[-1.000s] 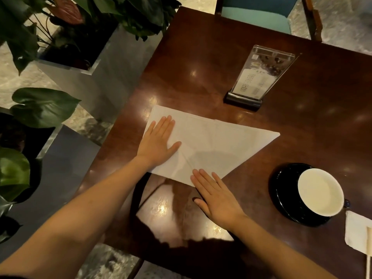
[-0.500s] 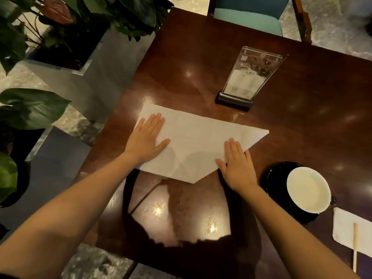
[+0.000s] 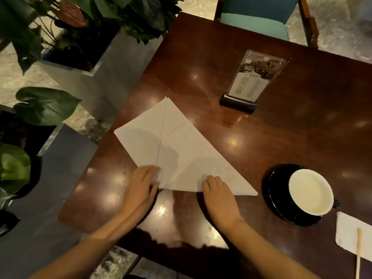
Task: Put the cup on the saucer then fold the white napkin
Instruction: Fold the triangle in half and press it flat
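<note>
1. The white napkin [image 3: 181, 154], folded into a triangle, is hiding its near-left corner under the left hand [image 3: 141, 188]. At the right border the frame is cutting off a small white paper [image 3: 352, 234] and the wooden stick [image 3: 358, 256] lying on it. The top border is cropping the teal chair [image 3: 257, 17]. The print on the menu stand [image 3: 253, 81] is too small to read, and shadow is covering the table's [image 3: 302, 127] near edge.
2. Counting: two hands, one napkin, one cup [image 3: 310, 192], one black saucer [image 3: 279, 208], one menu stand, one chair, one small paper, one stick. Several leafy plants [image 3: 48, 109] are standing off the table's left side; their number is hard to make out.
3. The napkin is lying flat on the table's left half, its long edge running from the far left point down to the right tip just beside the saucer. Both hands are sitting at its near edge, the left at the corner and the right hand [image 3: 219, 194] further along toward the right tip.
4. The left hand is pinching that corner, fingers bent on top and thumb at the edge. The right hand is pressing its fingertips [image 3: 209, 181] onto the near edge, gripping nothing.
5. The cup is sitting on the saucer, right of the napkin and apart from both hands.
</note>
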The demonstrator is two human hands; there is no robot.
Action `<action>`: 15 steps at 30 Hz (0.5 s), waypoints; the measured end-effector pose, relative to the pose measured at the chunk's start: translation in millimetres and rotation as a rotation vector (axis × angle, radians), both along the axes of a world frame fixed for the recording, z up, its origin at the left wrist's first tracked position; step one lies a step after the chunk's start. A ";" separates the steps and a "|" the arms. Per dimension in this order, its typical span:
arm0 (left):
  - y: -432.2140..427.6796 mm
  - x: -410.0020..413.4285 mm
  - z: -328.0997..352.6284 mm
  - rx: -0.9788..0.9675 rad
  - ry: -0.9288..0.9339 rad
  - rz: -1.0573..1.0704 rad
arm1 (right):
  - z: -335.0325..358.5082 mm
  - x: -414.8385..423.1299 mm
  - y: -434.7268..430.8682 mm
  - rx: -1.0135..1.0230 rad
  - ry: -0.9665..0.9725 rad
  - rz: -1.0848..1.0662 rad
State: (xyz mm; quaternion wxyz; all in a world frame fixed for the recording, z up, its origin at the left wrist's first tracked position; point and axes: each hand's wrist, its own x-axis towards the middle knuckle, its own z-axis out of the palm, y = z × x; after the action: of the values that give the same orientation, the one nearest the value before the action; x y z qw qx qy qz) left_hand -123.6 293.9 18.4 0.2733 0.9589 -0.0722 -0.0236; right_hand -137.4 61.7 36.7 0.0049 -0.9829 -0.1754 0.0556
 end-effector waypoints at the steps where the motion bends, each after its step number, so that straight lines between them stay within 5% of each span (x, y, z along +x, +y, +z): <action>1: 1.6 -9.4 -1.0 -0.012 -0.007 0.021 | 1.9 -0.7 -2.7 -0.016 -0.002 0.028; 15: 4.2 -14.2 6.1 0.313 -0.204 -0.098 | 26.2 18.1 -41.7 -0.233 0.107 -0.093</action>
State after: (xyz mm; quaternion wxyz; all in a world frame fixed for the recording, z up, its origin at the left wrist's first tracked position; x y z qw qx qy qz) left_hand -137.8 298.0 24.5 0.1105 0.9825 -0.1418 0.0492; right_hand -119.3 20.1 62.9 -0.0977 -0.9795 -0.1215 0.1275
